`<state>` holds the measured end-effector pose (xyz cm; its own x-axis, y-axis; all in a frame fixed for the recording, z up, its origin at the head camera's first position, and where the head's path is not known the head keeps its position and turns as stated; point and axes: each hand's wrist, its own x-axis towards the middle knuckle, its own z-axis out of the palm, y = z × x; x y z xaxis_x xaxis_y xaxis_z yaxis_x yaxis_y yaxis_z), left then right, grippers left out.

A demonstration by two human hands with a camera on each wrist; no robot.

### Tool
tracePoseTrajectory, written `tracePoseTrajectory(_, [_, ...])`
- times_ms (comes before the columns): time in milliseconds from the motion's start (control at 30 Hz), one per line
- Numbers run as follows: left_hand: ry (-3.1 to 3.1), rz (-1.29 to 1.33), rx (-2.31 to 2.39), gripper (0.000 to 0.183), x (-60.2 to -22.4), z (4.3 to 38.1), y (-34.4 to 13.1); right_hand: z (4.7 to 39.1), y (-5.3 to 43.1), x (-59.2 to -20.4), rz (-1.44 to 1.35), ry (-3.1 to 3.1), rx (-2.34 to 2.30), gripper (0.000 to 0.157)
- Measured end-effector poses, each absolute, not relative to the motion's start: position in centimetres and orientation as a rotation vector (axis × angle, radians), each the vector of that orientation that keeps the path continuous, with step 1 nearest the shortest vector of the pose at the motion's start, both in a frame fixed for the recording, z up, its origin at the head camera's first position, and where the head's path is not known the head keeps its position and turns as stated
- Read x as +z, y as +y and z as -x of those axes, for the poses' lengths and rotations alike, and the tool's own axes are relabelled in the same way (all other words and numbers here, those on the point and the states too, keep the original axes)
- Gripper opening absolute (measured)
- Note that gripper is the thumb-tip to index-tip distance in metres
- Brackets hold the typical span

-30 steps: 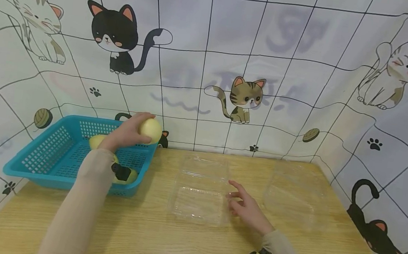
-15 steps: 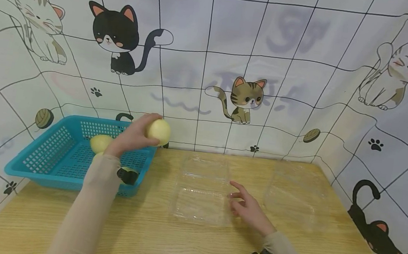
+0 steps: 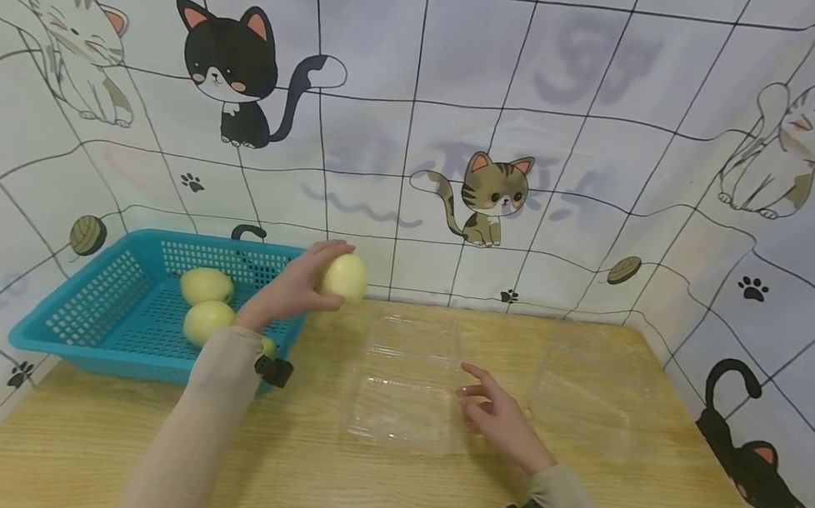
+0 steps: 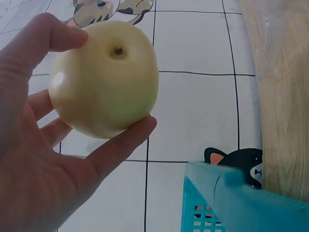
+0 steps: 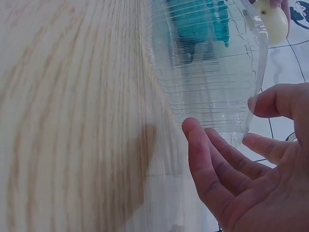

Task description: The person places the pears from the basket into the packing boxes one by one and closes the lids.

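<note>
"Where's the round, pale-yellow fruit (image 3: 348,277)?"

"Clamped in the left hand (image 3: 296,285), aloft beside the turquoise, perforated plastic basket (image 3: 109,357)."

"And the right hand (image 3: 498,419)?"

"Fingers (image 5: 200,162) loosely apart, at the rim of the clear, rectangular plastic tray (image 3: 400,412)."

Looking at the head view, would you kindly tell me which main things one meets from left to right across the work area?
Blue basket, pale round fruit held in the left hand, clear container, right hand, second clear container.
</note>
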<state>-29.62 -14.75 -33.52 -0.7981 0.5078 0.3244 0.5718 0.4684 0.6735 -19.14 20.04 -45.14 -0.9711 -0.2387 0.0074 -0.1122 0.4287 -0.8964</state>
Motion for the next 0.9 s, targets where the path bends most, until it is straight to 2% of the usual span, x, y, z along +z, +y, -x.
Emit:
tracePoseTrajectory(200, [-2.563, 1.068, -1.235, 0.076, -34.1, 29.4, -13.4, 19.1, 20.0, -44.9, 0.339, 2.531, -1.612, 0.058])
tracePoseTrajectory(900, [-2.646, 1.165, -1.1, 0.08, -35.8, 28.4, -10.4, 19.1, 20.1, -44.9, 0.373, 2.499, -1.644, 0.058])
